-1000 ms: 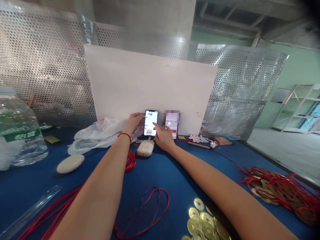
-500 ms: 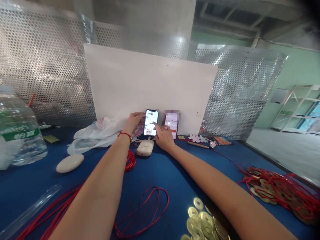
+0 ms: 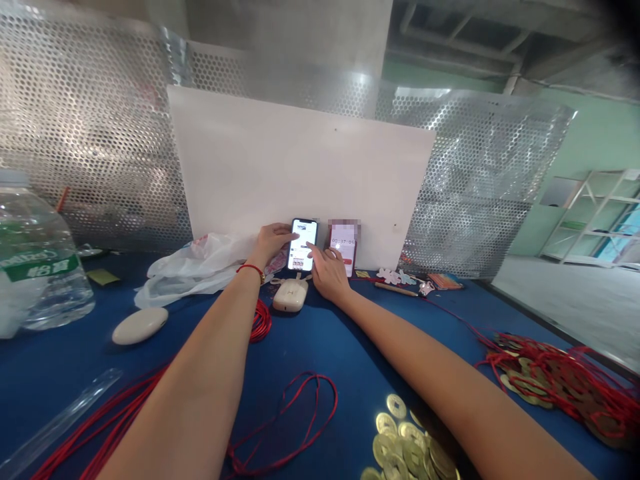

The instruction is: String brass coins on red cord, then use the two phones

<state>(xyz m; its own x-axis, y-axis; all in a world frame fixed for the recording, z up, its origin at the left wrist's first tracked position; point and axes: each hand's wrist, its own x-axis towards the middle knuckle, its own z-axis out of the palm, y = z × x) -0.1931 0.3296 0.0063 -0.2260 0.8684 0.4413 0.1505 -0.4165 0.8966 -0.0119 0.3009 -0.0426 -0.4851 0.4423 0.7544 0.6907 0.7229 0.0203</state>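
A lit phone point(image 3: 303, 257) stands upright, leaning on the white board. My left hand point(image 3: 273, 240) grips its left edge, one digit lying over the front of the screen. On the wrist is a red cord bracelet. My right hand point(image 3: 329, 272) is at the phone's lower right; its index finger points at the screen and the other fingers are apart, with nothing held. Just right of it stands a second phone point(image 3: 345, 232) showing a running timer, partly hidden by my right hand. A cream earbud case point(image 3: 291, 295) lies in front of the first phone.
Gold-coloured coins point(image 3: 400, 443) are piled near my right forearm. Red cords point(image 3: 320, 427) lie on the blue tabletop point(image 3: 285, 357). Strung coins point(image 3: 560, 383) sit at right. On the left are a plastic bag point(image 3: 185, 273), a white oval object point(image 3: 140, 326) and a large water bottle point(image 3: 45, 267).
A digit of my left hand has moved right, from the phone's edge onto its screen. The timer has advanced. My right hand has barely moved.
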